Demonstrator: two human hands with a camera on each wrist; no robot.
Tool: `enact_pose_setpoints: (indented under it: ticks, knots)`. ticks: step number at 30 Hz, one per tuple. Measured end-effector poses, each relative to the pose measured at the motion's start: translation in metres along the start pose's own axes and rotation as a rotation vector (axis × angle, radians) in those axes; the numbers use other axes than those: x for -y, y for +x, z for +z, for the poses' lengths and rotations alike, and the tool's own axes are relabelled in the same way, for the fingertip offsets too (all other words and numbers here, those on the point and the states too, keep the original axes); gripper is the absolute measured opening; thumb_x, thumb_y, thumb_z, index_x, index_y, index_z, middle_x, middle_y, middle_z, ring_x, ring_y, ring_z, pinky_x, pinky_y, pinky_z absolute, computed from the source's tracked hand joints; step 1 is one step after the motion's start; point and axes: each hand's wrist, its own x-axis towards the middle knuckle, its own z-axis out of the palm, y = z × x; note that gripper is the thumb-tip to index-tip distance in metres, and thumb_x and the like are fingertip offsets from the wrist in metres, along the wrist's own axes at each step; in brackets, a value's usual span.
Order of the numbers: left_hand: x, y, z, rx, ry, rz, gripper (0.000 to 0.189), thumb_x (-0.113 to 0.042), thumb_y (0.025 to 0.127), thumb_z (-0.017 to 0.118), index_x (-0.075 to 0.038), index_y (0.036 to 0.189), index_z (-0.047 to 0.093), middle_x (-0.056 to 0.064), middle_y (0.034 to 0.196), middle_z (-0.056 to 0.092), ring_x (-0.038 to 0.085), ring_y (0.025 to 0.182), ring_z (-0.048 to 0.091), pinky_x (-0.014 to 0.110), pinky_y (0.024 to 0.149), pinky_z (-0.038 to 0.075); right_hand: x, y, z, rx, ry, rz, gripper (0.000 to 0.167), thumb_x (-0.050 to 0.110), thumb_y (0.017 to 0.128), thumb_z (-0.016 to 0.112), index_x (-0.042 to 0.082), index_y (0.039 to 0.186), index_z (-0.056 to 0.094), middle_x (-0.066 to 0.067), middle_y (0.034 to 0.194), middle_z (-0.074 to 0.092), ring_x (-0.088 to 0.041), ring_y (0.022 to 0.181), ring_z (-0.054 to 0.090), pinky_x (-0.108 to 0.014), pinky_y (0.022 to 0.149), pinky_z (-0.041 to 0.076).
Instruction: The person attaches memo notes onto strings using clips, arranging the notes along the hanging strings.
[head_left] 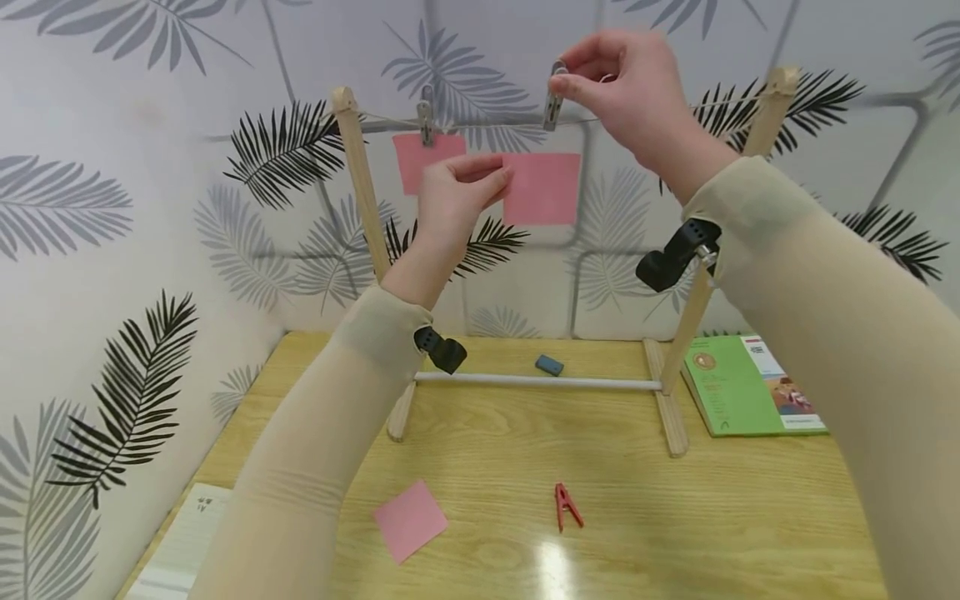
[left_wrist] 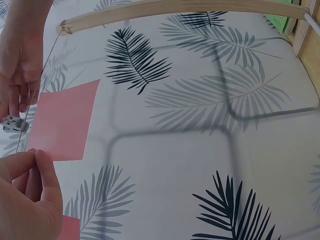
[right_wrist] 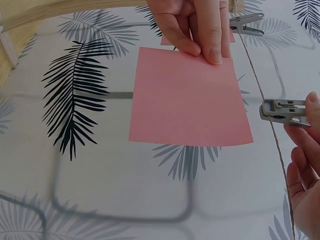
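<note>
My left hand (head_left: 459, 200) pinches a square pink paper note (head_left: 542, 190) by its left edge between thumb and fingers. The note hangs just below a thin string (head_left: 517, 127). Above it, my right hand (head_left: 637, 92) holds a grey clothespin (right_wrist: 285, 111) whose tip meets the string; whether it bites the string cannot be told. In the right wrist view a small gap parts this clothespin from the note. Farther left on the line, a second grey clothespin (head_left: 426, 125) holds another pink note (head_left: 408, 167), partly behind my left hand.
The string runs between two wooden posts (head_left: 360, 167), joined low down by a white rod (head_left: 540, 382). On the table lie a red clothespin (head_left: 566, 507), a pink note (head_left: 411, 522), a small blue block (head_left: 549, 365), a green book (head_left: 723, 392) and a white sheet (head_left: 180, 542).
</note>
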Motion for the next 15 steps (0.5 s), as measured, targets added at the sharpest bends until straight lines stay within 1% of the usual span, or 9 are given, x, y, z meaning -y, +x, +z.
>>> enact_pose_setpoints:
  ticks: [4, 9, 15]
  knots:
    - [-0.0020, -0.0001, 0.0009, 0.005, 0.012, 0.006, 0.031, -0.004, 0.090, 0.070, 0.002, 0.120, 0.069, 0.017, 0.117, 0.070, 0.021, 0.102, 0.071, 0.024, 0.087, 0.057, 0.0006, 0.0005, 0.0000, 0.012, -0.066, -0.005, 0.034, 0.033, 0.092, 0.070, 0.011, 0.118, 0.069, 0.017, 0.088, 0.064, -0.005, 0.088, 0.054, -0.022, 0.078, 0.039]
    - [-0.0037, -0.0003, 0.0018, -0.004, 0.019, 0.006, 0.030, -0.005, 0.090, 0.071, 0.001, 0.119, 0.070, 0.016, 0.116, 0.070, 0.020, 0.102, 0.071, 0.024, 0.086, 0.057, 0.0016, 0.0016, 0.0016, 0.033, -0.152, -0.008, 0.037, 0.037, 0.092, 0.069, 0.012, 0.120, 0.069, 0.018, 0.088, 0.061, -0.004, 0.092, 0.055, -0.023, 0.083, 0.042]
    - [-0.0047, -0.0013, 0.0032, -0.016, 0.023, 0.007, 0.030, -0.006, 0.089, 0.072, 0.001, 0.119, 0.070, 0.016, 0.116, 0.071, 0.020, 0.100, 0.072, 0.024, 0.086, 0.057, 0.0009, 0.0004, 0.0026, 0.056, -0.194, -0.009, 0.036, 0.038, 0.093, 0.067, 0.012, 0.119, 0.070, 0.014, 0.091, 0.064, -0.005, 0.094, 0.056, -0.025, 0.087, 0.045]
